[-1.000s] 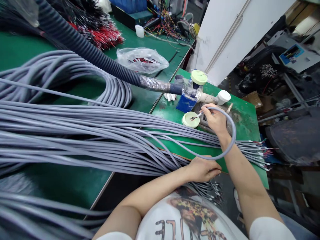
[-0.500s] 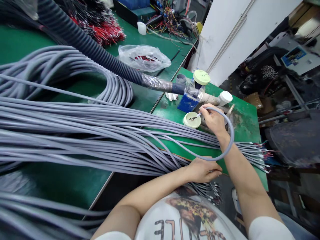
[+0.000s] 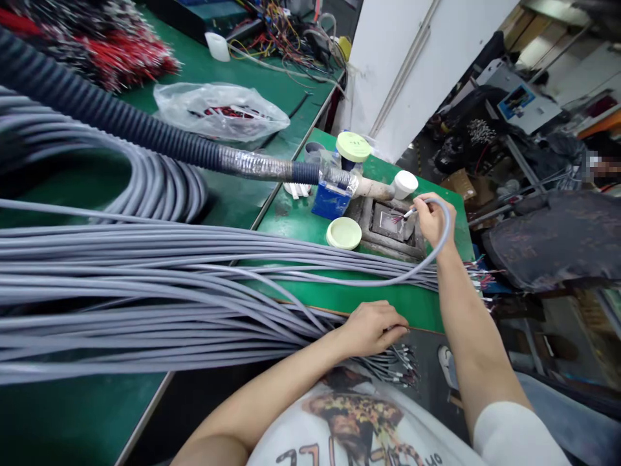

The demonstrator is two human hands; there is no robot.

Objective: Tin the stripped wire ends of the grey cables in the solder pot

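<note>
My right hand (image 3: 433, 223) pinches a grey cable (image 3: 444, 223) close to its stripped end. Thin dark red wires (image 3: 398, 219) fan out from that end and meet the shiny surface of a square, crusted solder pot (image 3: 371, 244). From the hand the cable loops down and back to the left. My left hand (image 3: 373, 329) lies at the table's front edge, fingers loosely curled and thumb near the fingertips; anything between them is too small to make out. Beside the pot sits a shallow cream dish (image 3: 344, 233).
A large bundle of grey cables (image 3: 160, 252) stretches across the green table (image 3: 295, 285). A ribbed black hose (image 3: 179, 142) ends above the pot, by a blue box (image 3: 331, 199). A white jar (image 3: 405, 184) and a yellow-lidded tub (image 3: 353, 147) stand behind.
My right hand has moved the cable end from the cream dish rightwards to the solder pot. The view has shifted right. My left hand stays at the table edge.
</note>
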